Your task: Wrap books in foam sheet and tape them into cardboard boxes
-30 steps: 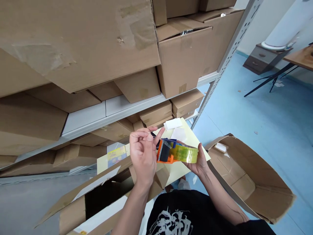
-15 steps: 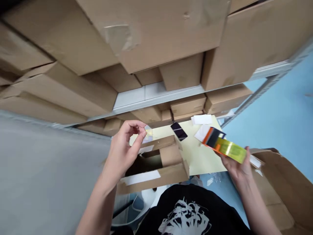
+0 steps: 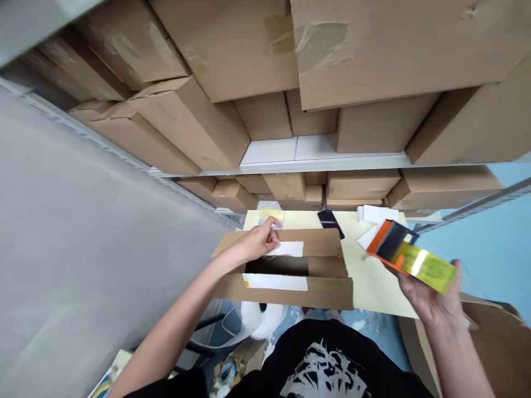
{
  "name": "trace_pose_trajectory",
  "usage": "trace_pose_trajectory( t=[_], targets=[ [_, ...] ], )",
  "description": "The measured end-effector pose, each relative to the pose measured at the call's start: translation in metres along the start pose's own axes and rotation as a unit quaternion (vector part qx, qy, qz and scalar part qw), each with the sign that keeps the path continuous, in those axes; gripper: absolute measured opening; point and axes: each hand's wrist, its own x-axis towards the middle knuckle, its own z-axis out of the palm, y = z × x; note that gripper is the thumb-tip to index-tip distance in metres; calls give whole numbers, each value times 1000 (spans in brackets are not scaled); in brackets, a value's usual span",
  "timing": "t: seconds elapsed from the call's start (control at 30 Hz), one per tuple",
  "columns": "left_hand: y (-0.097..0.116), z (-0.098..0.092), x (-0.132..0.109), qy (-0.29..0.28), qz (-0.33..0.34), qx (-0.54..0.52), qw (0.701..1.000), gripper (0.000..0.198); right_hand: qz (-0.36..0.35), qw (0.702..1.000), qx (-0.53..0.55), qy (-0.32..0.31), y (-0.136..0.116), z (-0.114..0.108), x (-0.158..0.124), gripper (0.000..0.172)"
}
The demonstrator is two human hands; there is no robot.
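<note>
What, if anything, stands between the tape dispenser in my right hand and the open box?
Nothing visible: tabletop shows between the tape dispenser and the open box. The dark phone lies farther back, by the box's far corner.

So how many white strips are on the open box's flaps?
2. One white strip is on the far flap, beside the left hand; the other white strip is on the near flap. More may be hidden on sides facing away.

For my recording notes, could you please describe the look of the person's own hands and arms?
The left hand and right hand are ungloved, and the left forearm and right forearm show no watch or bracelet. The black top bears a whitish print.
</note>
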Motion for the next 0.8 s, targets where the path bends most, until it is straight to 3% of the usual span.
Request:
trace_pose_trajectory(
  t=[0.07, 0.2, 0.27, 0.33, 0.37, 0.4, 0.47, 0.57, 0.67, 0.8],
  targets=[
    [-12, 2, 1, 19, 27, 56, 998, 36, 8, 1000, -11, 8, 5, 11, -8, 52],
    [-20, -4, 4, 137, 83, 118, 980, 54, 40, 997, -10, -60, 10, 36, -26, 46],
    [-3, -1, -3, 229, 116, 116, 959, 48, 52, 995, -9, -85, 12, 46, -36, 50],
    [27, 12, -16, 343, 138, 103, 923, 44, 60, 994, 3, -87, 14, 53, -46, 54],
    [44, 23, -23, 360, 152, 86, 916, 50, 60, 995, 11, -84, 15, 56, -51, 54],
    [60, 37, -28, 344, 172, 70, 921, 60, 58, 995, 20, -80, 16, 57, -55, 52],
    [85, 68, -33, 257, 184, 37, 948, 81, 53, 995, 36, -76, 17, 58, -62, 47],
    [101, 104, -21, 171, 170, -2, 970, 96, 62, 995, 51, -67, 15, 58, -73, 44],
    [105, 120, -7, 121, 170, -64, 976, 78, 74, 995, 47, -55, 12, 58, -86, 48],
    [113, 130, -1, 43, 195, -199, 959, 53, 65, 994, 23, -87, 8, 58, -102, 58]
  ],
)
